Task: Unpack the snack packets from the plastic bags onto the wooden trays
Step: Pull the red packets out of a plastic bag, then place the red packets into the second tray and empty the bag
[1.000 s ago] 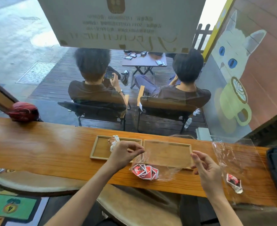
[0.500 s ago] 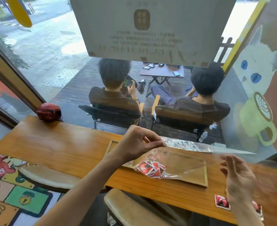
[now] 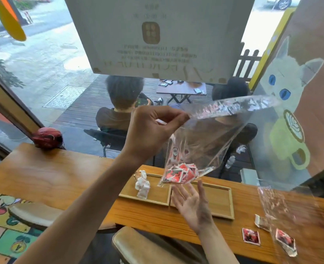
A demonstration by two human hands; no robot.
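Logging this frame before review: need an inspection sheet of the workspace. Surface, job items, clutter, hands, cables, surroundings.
Surface: long wooden counter along a window.
Job's things: two wooden trays side by side; left tray holds white packets, right tray bare where visible. Clear plastic bag held in the air above the trays, red packets bunched in its low corner. Second clear bag lies at the counter's right, loose red packets beside it.
Clutter: red helmet-like object at the far left edge.
Hands: left hand pinches the bag's top edge; right hand open under the bag.
Cables: nothing seen.
Surroundings: two people seated outside, cat painting on the glass, stool below.
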